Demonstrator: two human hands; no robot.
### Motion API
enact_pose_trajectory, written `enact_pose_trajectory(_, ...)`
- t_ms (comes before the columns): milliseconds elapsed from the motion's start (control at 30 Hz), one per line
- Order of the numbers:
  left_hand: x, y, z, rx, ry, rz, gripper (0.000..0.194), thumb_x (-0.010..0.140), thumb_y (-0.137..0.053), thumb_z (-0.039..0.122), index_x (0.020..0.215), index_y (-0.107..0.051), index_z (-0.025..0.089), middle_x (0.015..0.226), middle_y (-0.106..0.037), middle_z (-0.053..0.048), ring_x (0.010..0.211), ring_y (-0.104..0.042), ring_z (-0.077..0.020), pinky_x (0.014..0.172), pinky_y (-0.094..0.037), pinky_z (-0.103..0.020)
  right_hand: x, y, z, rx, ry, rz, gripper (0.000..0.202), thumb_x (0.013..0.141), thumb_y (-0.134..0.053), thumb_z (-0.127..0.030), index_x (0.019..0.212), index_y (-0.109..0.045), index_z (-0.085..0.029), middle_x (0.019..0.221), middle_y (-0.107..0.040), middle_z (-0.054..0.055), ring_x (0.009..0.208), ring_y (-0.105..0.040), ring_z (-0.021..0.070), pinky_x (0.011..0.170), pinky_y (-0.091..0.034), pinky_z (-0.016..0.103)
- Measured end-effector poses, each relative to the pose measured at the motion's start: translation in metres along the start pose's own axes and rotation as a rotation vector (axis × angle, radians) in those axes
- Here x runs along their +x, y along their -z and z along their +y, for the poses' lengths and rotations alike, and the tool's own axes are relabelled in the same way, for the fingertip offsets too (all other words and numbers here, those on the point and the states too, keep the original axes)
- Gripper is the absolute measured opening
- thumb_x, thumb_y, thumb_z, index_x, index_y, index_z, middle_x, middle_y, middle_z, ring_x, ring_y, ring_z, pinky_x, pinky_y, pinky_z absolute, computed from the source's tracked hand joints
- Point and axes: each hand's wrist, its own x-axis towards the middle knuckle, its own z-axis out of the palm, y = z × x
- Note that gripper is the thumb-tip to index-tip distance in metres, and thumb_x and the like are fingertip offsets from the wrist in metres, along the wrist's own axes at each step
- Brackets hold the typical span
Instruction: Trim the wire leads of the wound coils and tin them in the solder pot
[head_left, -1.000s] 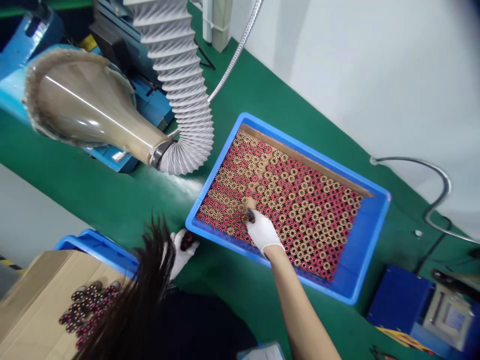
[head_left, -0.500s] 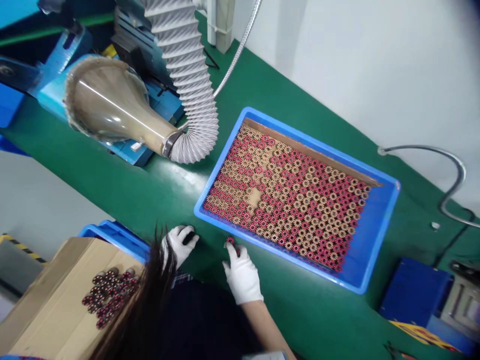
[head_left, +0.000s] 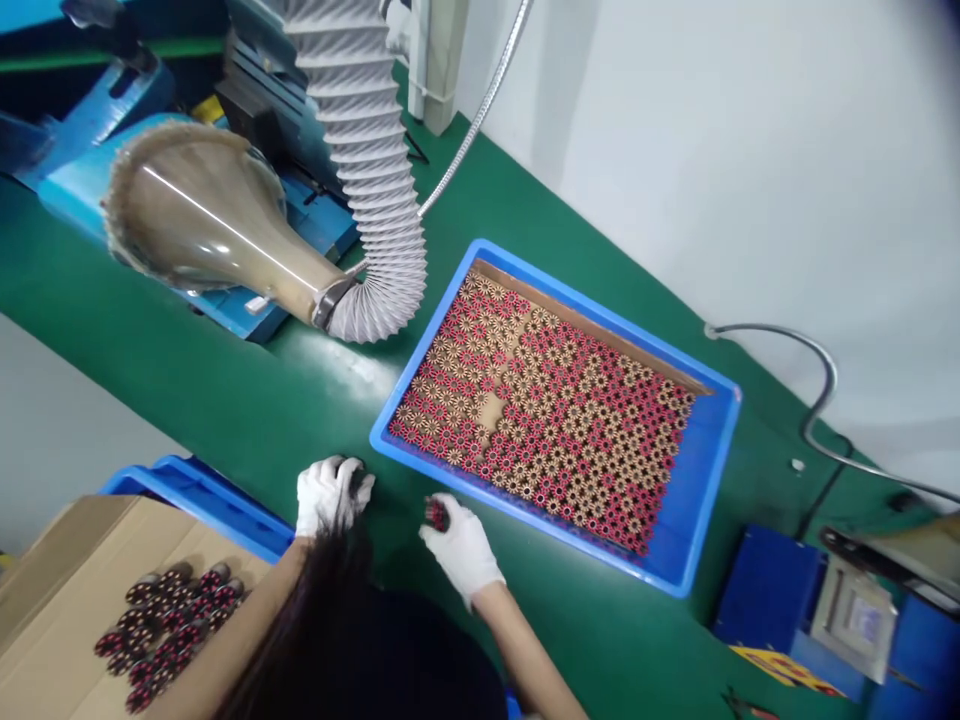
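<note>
White gloves cover both hands. My right hand [head_left: 461, 550] is closed on a small red and black slotted part [head_left: 436, 514], just below the near edge of the blue tray [head_left: 577, 522]. My left hand [head_left: 330, 493] is over the green table, its fingers curled around something dark that I cannot make out. Many round slotted parts [head_left: 592, 420], red and tan, stand in rows inside the tray. More such parts [head_left: 169, 625] lie on cardboard [head_left: 52, 590] at the lower left.
A translucent hood [head_left: 217, 215] with a ribbed hose [head_left: 375, 190] stands at the upper left. Blue bins [head_left: 217, 500] are beside the cardboard. At the lower right are a blue box [head_left: 766, 583] and pliers [head_left: 750, 706].
The view has shifted, with the tray now further left. My left fingers have curled in. My right hand has turned the part and moved slightly left and down in the view.
</note>
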Motion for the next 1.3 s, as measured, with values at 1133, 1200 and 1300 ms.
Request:
enact_pose_trajectory(1133, 0.003, 0.0, 0.001, 0.014, 0.007, -0.033, 0.031, 0.076, -0.055, 0.044, 0.095, -0.056, 0.02, 0.09, -0.054, -0.009, 0.081, -0.052, -0.0285, 0.071, -0.039, -0.04, 0.113, 0.105, -0.012, -0.301, -0.27, 0.32, 0.039, 0.074, -0.057, -0.033, 0.109, -0.054, -0.019, 0.095, -0.066, 0.009, 0.087, -0.062, 0.0216, 0.073, -0.045, 0.03)
enact_pose_trajectory(1200, 0.004, 0.001, 0.001, 0.015, 0.009, -0.018, 0.028, 0.077, -0.055, 0.043, 0.094, -0.056, 0.02, 0.09, -0.054, -0.009, 0.081, -0.052, -0.0279, 0.071, -0.039, -0.039, 0.112, 0.103, -0.012, -0.303, -0.286, 0.331, 0.035, 0.075, -0.055, -0.03, 0.108, -0.055, -0.017, 0.093, -0.066, 0.01, 0.085, -0.063, 0.0219, 0.072, -0.045, 0.03)
enact_pose_trajectory(1300, 0.004, 0.001, 0.002, 0.011, 0.013, 0.018, 0.026, 0.076, -0.055, 0.042, 0.09, -0.057, 0.02, 0.09, -0.054, -0.009, 0.079, -0.052, -0.0266, 0.071, -0.039, -0.04, 0.11, 0.102, -0.014, -0.298, -0.291, 0.347, 0.03, 0.075, -0.054, -0.028, 0.103, -0.057, -0.016, 0.092, -0.067, 0.011, 0.084, -0.063, 0.0228, 0.071, -0.045, 0.03)
